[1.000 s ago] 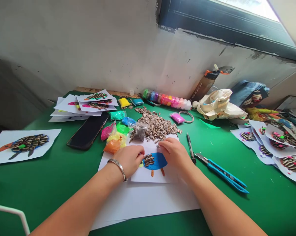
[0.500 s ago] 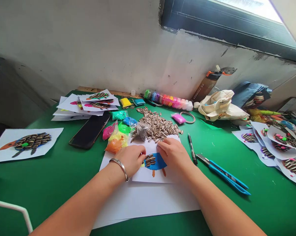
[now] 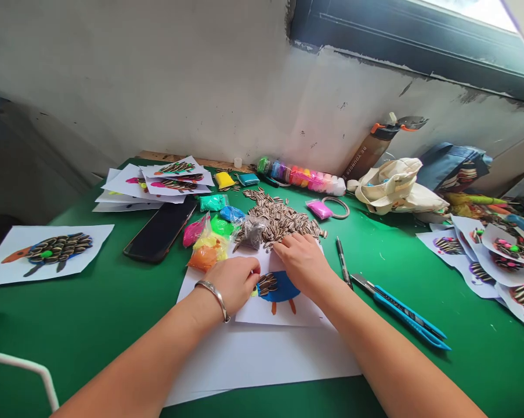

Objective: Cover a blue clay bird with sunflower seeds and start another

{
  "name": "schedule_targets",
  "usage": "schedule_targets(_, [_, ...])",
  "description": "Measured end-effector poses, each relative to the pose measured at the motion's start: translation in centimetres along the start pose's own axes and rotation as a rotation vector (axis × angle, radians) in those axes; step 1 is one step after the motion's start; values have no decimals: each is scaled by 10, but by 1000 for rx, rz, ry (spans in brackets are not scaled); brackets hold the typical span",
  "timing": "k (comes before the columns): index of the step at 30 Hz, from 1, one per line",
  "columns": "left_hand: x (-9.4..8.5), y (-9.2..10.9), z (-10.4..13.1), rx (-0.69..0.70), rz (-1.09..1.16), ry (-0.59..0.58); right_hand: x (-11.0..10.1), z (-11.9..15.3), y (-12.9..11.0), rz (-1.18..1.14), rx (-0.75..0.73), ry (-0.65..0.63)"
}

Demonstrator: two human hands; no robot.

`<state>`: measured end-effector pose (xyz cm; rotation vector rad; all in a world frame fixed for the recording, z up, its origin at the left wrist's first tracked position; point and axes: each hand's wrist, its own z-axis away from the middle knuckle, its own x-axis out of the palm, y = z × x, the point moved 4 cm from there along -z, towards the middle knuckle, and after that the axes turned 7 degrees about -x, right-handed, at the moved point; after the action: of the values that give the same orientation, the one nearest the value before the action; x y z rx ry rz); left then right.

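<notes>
A white sheet (image 3: 262,316) carries a blue clay shape (image 3: 288,290) with orange legs. Striped sunflower seeds (image 3: 268,283) are stuck in rows on the blue clay's left part. My left hand (image 3: 234,284), with a bracelet on the wrist, rests at the sheet's left edge, its thumb and fingers pinched together beside a bit of yellow clay; anything between them is hidden. Over the top right of the sheet is my right hand (image 3: 303,264), fingers bent and close together by the near edge of the sunflower seed pile (image 3: 283,217). Its fingertips do not show clearly.
Bags of coloured clay (image 3: 203,256) lie left of the seeds, beside a phone (image 3: 161,232). A pen (image 3: 343,261) and a blue utility knife (image 3: 405,313) are at the right. Finished seed pictures (image 3: 57,252) lie far left, more at right. A bottle (image 3: 370,148) leans against the wall.
My right hand has shifted slightly up and left towards the seed pile, uncovering more of the blue clay. My left hand stays nearly in place. The view has turned slightly.
</notes>
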<state>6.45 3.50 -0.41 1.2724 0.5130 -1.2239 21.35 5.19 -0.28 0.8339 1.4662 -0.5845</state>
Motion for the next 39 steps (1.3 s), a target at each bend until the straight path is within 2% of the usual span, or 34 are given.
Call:
schedule_targets(6, [0,1,-1,-2,-9,-5,7,-8,-1,-2,-17,0])
schedule_targets(10, [1,1,-2,-14,-7,-9,-2,-1,3,-103,72,63])
schedule_targets(12, [1,1,-2,-11,-3,-5,-14,14,4,-254,170,157])
schedule_targets(14, [1,1,-1,-9,-3,1,-22,32,2,-474,236,198])
schedule_targets(18, [2,1,-1,-8,-2,2,-20,60,-12,-911,292,85])
schedule_targets(23, [3,1,-3,-2,-7,11,-11,62,-24,-1191,282,29])
schedule_targets(29, [2,0,-2,-14,-4,13,-9,56,-25,-1176,215,-23])
schedule_targets(39, [5,-1,-3,-14,5,20,-8,56,-28,-890,81,112])
